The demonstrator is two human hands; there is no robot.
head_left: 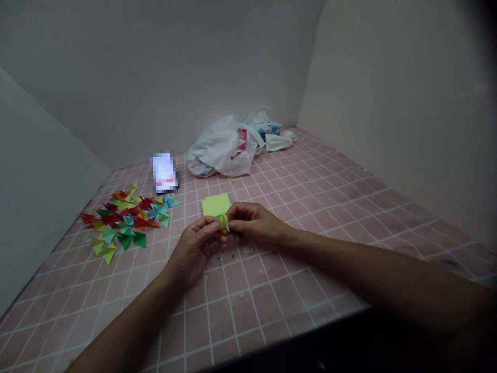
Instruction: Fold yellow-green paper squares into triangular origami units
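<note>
Between both hands is a small folded yellow paper piece, held above the tiled surface. My left hand pinches its left side with thumb and forefinger. On its right side, the fingertips of my right hand close on it. Just behind the hands lies a stack of paper squares, yellow-green on top with a bit of green showing at the edge. Off to the left spreads a pile of folded paper pieces in red, orange, yellow, green and light blue.
A phone with a lit, blurred screen stands behind the pile. White plastic bags with red print sit at the back, beside a blue patterned packet. Walls border the pink tiled tabletop at left, back and right.
</note>
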